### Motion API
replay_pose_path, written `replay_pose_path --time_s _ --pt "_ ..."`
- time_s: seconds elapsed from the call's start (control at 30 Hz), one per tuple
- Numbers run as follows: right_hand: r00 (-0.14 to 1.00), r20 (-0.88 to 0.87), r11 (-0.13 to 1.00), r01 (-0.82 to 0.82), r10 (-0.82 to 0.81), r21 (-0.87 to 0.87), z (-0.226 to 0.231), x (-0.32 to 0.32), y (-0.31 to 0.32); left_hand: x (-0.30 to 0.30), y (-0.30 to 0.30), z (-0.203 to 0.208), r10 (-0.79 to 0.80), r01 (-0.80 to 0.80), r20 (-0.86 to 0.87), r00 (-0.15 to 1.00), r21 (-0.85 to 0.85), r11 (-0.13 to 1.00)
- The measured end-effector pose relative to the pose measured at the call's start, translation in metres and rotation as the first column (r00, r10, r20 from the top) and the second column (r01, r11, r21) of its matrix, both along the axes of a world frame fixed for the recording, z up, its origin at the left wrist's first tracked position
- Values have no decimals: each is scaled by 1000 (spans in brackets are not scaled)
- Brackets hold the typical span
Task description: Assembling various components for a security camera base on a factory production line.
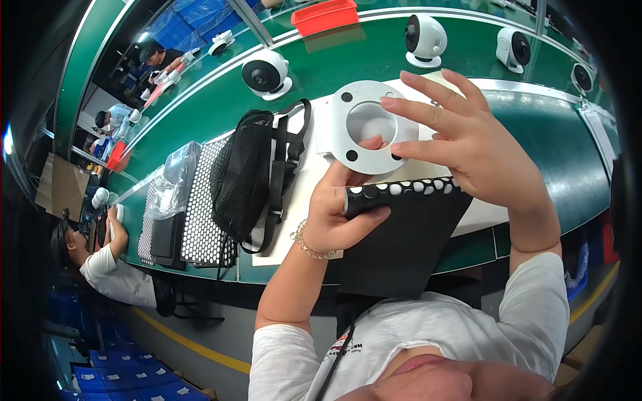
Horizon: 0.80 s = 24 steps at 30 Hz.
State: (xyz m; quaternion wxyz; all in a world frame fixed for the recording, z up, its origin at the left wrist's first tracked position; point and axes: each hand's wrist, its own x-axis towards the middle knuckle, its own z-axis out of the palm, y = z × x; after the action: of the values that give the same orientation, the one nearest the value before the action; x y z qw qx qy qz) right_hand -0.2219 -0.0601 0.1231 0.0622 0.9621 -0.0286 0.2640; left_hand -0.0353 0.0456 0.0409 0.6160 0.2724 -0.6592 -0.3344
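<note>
My left hand (334,210), with a beaded bracelet at the wrist, is closed around the edge of a black sheet (401,247) whose top edge shows white dots. Its thumb lies across the front of the sheet, which hangs down toward my lap. Just above is a white ring-shaped housing (338,130) with a round opening and small dark holes. A fingertip of the left hand shows inside the opening, so that hand also supports the housing from behind. My right hand (461,137) has its fingers spread, with fingertips at the housing's right side.
A black mesh bag (244,174) with straps lies left of my hands, beside dotted sheets (200,214) and a clear plastic bag (175,180). White cameras (264,75) (425,40) stand along the green bench, before a red bin (324,17). Another person (120,267) sits at left.
</note>
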Motion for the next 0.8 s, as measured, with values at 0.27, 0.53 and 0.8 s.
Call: replay_pose_path --time_s 0.27,0.53,0.8 --pt "970 200 940 -194 140 281 -12 12 28 -3 3 9 131 -103 239 962 -124 987" --pt "958 243 913 -230 152 338 -12 14 26 -2 2 4 136 -104 315 939 -116 988" --pt "903 405 745 -172 -142 644 -21 19 -41 -3 -4 -5 116 -88 198 973 -146 985"
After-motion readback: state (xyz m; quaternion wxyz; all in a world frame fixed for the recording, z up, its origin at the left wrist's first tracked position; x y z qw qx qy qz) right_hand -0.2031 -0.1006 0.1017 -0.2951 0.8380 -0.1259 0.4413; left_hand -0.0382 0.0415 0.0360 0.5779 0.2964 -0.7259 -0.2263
